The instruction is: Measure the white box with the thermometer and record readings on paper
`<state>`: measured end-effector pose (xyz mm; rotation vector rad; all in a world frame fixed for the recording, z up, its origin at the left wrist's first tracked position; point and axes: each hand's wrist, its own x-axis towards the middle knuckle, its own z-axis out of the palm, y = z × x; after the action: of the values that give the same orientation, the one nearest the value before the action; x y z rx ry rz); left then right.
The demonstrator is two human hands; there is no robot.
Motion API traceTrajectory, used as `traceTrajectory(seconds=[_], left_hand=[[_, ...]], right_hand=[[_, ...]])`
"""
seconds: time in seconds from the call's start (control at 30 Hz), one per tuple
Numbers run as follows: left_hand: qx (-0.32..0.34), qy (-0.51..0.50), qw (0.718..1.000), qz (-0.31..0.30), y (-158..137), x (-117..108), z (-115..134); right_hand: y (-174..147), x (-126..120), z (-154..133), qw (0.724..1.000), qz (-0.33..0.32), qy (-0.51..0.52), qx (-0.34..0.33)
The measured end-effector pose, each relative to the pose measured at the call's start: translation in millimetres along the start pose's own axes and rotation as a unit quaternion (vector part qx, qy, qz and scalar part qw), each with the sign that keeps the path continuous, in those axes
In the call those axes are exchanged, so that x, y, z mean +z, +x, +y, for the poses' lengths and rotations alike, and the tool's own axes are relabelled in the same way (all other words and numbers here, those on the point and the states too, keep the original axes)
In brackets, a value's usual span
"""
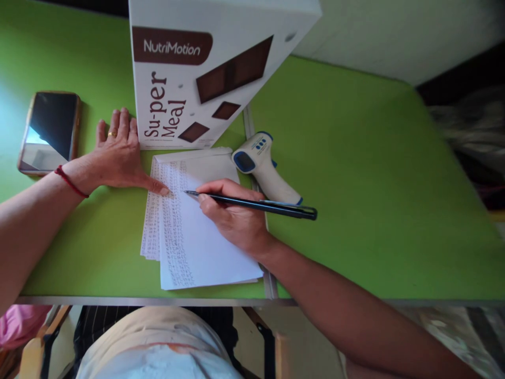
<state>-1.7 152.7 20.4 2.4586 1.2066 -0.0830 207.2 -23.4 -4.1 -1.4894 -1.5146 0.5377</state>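
Note:
Sheets of white paper (221,237) lie on the green table, with columns of small handwritten marks along their left side. My right hand (240,216) is closed around a black pen (276,208), its tip at or just above the top sheet beside the written columns. Flat on the table, my left hand (120,158) has its fingers spread and its thumb resting on the paper's left part. A ring and a red string bracelet (71,181) show on that hand and wrist. The tips of my right fingers under the pen are partly hidden.
A tall white box (169,16) with brown print stands just beyond the paper. A white and blue infrared thermometer (260,163) lies right of the sheets. A phone (49,131) lies at the left. The green table's (374,184) seam runs beneath the paper's right side.

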Motion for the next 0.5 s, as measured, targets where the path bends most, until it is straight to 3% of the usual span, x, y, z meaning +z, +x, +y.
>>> traceTrajectory(seconds=[0.5], left_hand=[[-0.032, -0.007, 0.999, 0.004, -4.5, -2.8, 7.9]], right_hand=[[-0.5, -0.3, 1.1, 1.0, 0.017, -0.018, -0.008]])
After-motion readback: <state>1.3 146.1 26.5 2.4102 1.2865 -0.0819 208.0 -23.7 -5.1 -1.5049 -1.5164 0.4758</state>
